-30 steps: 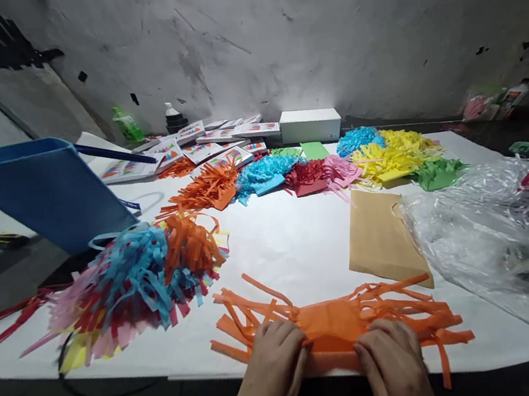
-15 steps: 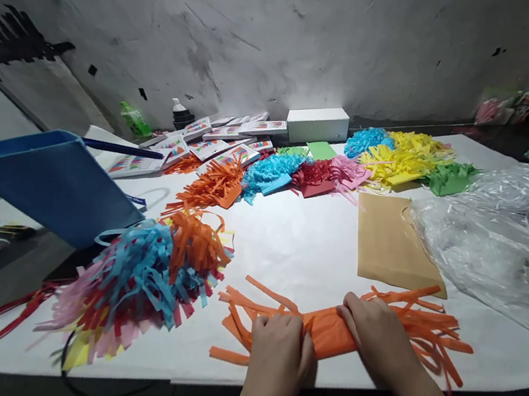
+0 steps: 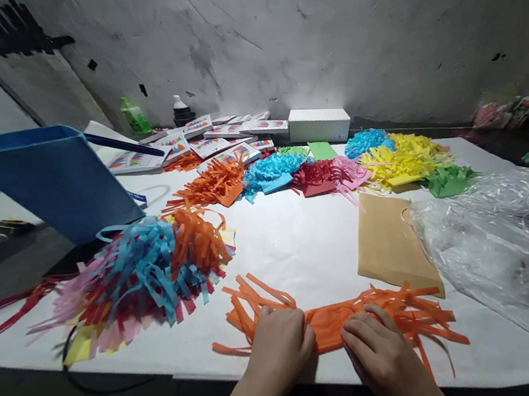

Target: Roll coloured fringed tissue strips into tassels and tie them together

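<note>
A strip of orange tissue paper (image 3: pixel 326 329) with fringed ends lies at the front edge of the table. My left hand (image 3: pixel 279 343) is closed on the left part of its uncut middle, fingers curled over it. On the right, my right hand (image 3: pixel 378 346) has bent fingers pressed together at the paper's near edge, the thumb on top; its fingertips are partly hidden. The loose fringes spread out beyond both hands. Just behind the right fringe lies a brown paper envelope (image 3: pixel 391 244).
At left sit a fringed tissue pile (image 3: pixel 148 264) and a slanted blue holder (image 3: pixel 54 186). Clear plastic (image 3: pixel 505 272) with silvery strands covers the right side. Along the back are coloured fringe bundles (image 3: pixel 218 182), printed boxes (image 3: pixel 208 146) and a white box (image 3: pixel 318 125). Red cords (image 3: pixel 9 308) hang left.
My right hand has shifted slightly down toward the near edge, its thumb now lying over the paper. More of the orange middle shows. My left hand stays nearly in place.
</note>
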`<state>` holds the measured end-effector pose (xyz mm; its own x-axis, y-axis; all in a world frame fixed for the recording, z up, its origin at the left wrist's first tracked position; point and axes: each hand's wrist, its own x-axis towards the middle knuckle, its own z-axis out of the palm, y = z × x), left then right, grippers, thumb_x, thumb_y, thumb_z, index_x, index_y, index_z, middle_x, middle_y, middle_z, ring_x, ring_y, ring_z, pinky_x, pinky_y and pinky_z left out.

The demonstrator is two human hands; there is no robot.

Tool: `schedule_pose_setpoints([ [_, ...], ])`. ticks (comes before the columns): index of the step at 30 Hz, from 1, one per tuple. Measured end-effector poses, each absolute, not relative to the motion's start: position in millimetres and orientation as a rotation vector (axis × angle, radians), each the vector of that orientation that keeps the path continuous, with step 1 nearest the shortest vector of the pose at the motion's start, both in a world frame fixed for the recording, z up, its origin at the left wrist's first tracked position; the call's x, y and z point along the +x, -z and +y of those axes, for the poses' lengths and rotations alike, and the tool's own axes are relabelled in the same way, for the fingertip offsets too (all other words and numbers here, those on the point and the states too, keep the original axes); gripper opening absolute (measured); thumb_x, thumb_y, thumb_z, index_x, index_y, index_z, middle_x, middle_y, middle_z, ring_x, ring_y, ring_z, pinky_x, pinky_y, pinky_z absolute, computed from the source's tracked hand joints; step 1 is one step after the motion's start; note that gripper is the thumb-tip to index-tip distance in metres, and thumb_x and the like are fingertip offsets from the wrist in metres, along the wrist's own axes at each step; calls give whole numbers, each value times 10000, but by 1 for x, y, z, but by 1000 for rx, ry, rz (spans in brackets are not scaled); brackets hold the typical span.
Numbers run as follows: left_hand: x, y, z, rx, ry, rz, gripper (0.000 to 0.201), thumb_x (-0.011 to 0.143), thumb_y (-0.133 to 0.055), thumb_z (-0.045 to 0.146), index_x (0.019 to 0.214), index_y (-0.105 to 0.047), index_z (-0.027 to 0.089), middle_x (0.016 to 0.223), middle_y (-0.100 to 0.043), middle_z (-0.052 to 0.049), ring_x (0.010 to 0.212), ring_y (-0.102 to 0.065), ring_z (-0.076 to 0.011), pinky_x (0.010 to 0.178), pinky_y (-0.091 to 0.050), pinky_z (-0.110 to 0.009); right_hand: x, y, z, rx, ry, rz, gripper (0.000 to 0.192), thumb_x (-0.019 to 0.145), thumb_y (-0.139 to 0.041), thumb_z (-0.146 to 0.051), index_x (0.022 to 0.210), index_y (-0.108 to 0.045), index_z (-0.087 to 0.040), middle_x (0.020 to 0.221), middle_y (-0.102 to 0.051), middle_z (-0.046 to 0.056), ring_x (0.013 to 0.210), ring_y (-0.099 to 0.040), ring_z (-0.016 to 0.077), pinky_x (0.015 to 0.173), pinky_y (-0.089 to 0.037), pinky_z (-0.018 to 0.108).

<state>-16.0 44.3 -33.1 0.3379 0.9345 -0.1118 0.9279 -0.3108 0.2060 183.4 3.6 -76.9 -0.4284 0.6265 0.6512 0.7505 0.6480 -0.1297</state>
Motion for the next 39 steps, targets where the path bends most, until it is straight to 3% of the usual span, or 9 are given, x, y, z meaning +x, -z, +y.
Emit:
schedule_pose_setpoints([
  [3, -28, 35, 38, 2415, -390, 1674, 161, 889, -539, 199, 961, -674, 150, 887, -729, -106, 860, -666, -298, 815, -452, -464, 182, 85, 3, -1060, 236, -2136, 244, 940, -439, -19, 883, -625, -166, 800, -660, 12, 808, -616, 157, 1025, -361, 411],
  [5, -32, 41, 30, 2554, -721, 1502, 300, 865, -647, 268, 1152, -624, 186, 1084, -705, -107, 1015, -621, -309, 968, -384, -523, 181, 84, -1, -1069, 219, -2113, 233, 936, -440, -24, 876, -617, -162, 786, -648, 12, 778, -602, 155, 1011, -357, 422],
  [8, -29, 54, 19, 2708, -966, 1153, 121, 914, -636, 237, 1035, -635, 240, 1036, -703, -23, 1007, -593, -242, 1116, -218, -516, 177, 78, -10, -1049, 168, -2122, 201, 939, -444, -78, 880, -612, -171, 802, -646, 19, 794, -601, 173, 981, -356, 411],
  [9, -27, 59, 17, 2723, -985, 1087, 54, 950, -585, 205, 945, -631, 233, 948, -699, 1, 947, -591, -213, 1121, -204, -495, 175, 77, -13, -1050, 155, -2127, 179, 947, -453, -123, 897, -617, -173, 828, -656, 28, 825, -607, 188, 980, -350, 412],
  [13, -21, 72, 15, 2734, -982, 967, 249, 1013, -434, 148, 816, -577, 200, 766, -642, 23, 783, -547, -170, 1062, -260, -441, 169, 80, -21, -1094, 196, -2098, 260, 1007, -386, -187, 937, -636, -176, 882, -674, 48, 878, -606, 208, 975, -334, 400],
  [16, -25, 72, 14, 2750, -932, 950, 220, 1008, -449, 156, 826, -567, 194, 806, -654, 13, 770, -537, -171, 1005, -287, -433, 170, 85, -23, -1088, 227, -2059, 356, 1018, -303, -103, 908, -635, -169, 829, -669, 39, 807, -591, 177, 959, -336, 388],
  [27, -80, 53, 27, 2752, -693, 1247, 167, 867, -539, 67, 813, -593, 216, 909, -679, -14, 886, -572, -224, 961, -310, -471, 178, 96, -30, -1177, 144, -2016, 214, 983, -439, -124, 987, -650, -155, 927, -679, 76, 893, -609, 210, 974, -338, 440],
  [35, -113, 20, 19, 2644, -761, 1338, 421, 783, -501, 82, 1162, -572, 252, 1281, -587, -89, 1194, -504, -289, 1062, -301, -518, 176, 95, -30, -1181, 152, -1995, 194, 961, -471, -98, 989, -655, -151, 919, -681, 77, 890, -613, 213, 965, -342, 458],
  [39, -53, 34, 0, 2650, -826, 1096, 351, 860, -538, 103, 1180, -581, 238, 1134, -672, -46, 1089, -571, -240, 1130, -222, -488, 175, 92, -30, -1170, 116, -1996, 199, 983, -456, -127, 981, -653, -153, 899, -676, 69, 867, -611, 199, 949, -346, 445],
])
